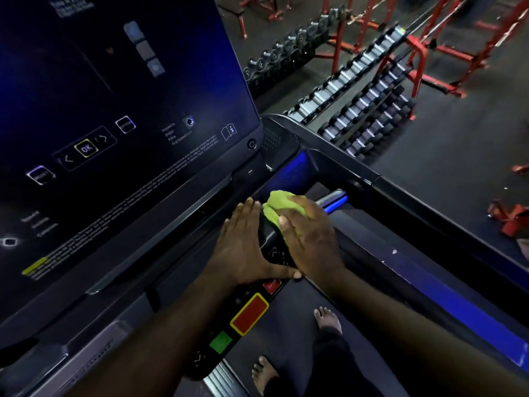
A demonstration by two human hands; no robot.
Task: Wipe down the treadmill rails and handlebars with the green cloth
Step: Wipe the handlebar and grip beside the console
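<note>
A: Right hand [310,243]: how is it set?

B: It is laid palm down, fingers stretched over the green cloth [277,207]; nothing is clenched. The cloth is bunched and pressed onto the far end of the centre handlebar [270,255], just before the metal grip [334,198], which is lit blue.

A: Left hand [243,246]?

B: It is spread flat on the same bar, just beside the right, with fingers straight. Its thumb is reached across to the right wrist. Nothing is held.

A: Surface nearer the body?

B: Glossy black plastic is noted, with a small red key [272,285], a large red stop button [249,314] edged in yellow, then a green button [220,342]. Two bare feet [328,320] are seen on the dark belt [297,299] below.

A: Further out?

B: The console screen [114,110] is tilted up at left, dim blue, an "OK" key marked. The right side rail [435,277] is streaked with blue light.

A: Room?

B: Dark matted floor [458,156]. Tiered dumbbell racks [360,90] are ranged beyond the rail, and red steel frames [429,53] behind them.
</note>
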